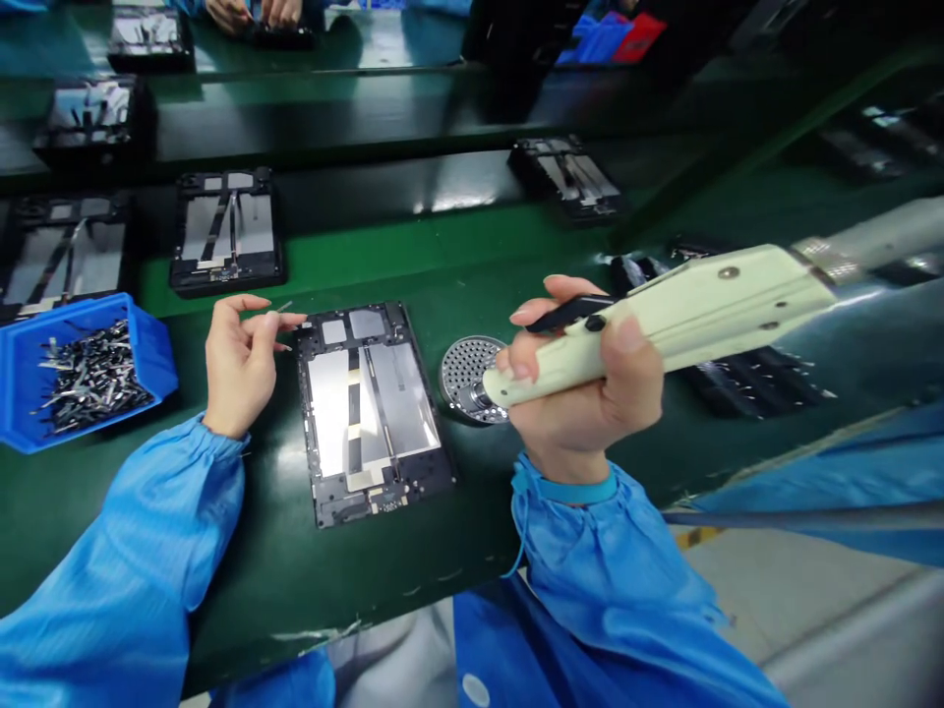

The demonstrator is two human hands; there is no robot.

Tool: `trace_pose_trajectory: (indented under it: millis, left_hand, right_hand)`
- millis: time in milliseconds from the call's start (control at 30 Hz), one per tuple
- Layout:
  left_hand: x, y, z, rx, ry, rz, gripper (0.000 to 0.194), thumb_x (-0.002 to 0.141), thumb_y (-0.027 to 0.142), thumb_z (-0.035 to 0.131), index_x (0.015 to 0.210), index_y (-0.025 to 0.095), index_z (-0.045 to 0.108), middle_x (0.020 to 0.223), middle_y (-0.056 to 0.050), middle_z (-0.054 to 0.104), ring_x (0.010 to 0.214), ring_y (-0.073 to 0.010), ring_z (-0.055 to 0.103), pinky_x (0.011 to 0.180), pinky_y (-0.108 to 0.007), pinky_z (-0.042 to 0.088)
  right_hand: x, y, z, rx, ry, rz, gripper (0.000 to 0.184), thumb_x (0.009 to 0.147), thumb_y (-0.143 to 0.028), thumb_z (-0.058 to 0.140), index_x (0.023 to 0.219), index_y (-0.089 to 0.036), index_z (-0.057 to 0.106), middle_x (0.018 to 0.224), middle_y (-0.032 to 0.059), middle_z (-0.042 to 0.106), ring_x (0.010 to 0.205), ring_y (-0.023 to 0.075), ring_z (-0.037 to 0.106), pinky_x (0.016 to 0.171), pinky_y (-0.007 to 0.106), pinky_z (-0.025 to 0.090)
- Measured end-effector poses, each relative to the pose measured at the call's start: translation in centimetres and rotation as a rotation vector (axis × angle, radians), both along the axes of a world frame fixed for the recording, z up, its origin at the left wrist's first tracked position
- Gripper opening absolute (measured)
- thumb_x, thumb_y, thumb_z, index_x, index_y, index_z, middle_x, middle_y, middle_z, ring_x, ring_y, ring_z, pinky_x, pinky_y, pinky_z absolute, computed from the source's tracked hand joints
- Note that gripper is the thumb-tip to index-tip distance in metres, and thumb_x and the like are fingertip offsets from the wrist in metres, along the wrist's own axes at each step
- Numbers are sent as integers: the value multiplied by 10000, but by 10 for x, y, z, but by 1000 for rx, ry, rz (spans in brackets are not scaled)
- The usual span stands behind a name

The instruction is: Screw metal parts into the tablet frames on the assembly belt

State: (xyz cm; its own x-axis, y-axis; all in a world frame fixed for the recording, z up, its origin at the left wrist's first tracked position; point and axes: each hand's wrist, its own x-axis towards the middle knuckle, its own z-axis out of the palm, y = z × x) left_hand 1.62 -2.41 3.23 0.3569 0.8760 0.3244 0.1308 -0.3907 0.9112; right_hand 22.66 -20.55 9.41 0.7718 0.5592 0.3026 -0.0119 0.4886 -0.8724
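Note:
My right hand (597, 383) is wrapped round a pale green electric screwdriver (708, 305), with its black lever under the fingers. The screwdriver's tip is at a round metal screw tray (466, 369) full of small holes. My left hand (243, 359) is closed in a pinch at the upper left corner of an opened tablet (405, 393). A small thin strip (284, 307) shows between its thumb and finger, its kind unclear. The tablet lies flat, with its silvery inside and ribbon cables facing up.
A blue bin (158, 359) of small black and silvery parts stands at the left. More opened tablets (227, 231) lie along the green bench, one farther right (567, 177). Dark parts (759, 383) lie under the screwdriver. Another person's hands (255, 12) work across the bench.

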Motion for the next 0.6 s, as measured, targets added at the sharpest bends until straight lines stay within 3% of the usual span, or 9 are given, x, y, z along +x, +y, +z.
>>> trace_pose_trajectory:
  millis: [100,233,400,600]
  left_hand:
    - [2,10,-4,-20,-11,-7,202,934,338,618,978,194,482,884,-70,746,964,-212,738,715,-256,542]
    - [6,27,-9,-110,30,27,165,820,292,684,857,153,606,1022,-94,734,1027,-203,692,868,-276,498]
    - [12,36,-10,-332,143,109,195,720,312,749,787,134,711,777,-38,686,663,-123,541,649,-245,403]
    - [9,35,-3,-442,199,14,180,678,308,761,719,136,728,762,-53,701,638,-124,530,589,-241,363]
  right_hand:
    - [-1,1,2,25,37,15,323,732,-512,705,882,-230,759,750,37,701,349,100,411,339,277,334]
    - [-2,1,2,36,91,-18,378,664,-486,767,867,-168,778,714,65,690,347,112,423,322,292,344]
    - [2,-1,-2,-21,94,-64,408,612,-517,772,824,-168,778,672,58,653,350,135,419,339,333,352]
    - [5,0,-6,-14,59,-47,450,594,-576,785,830,-193,787,675,49,653,343,139,419,348,353,375]
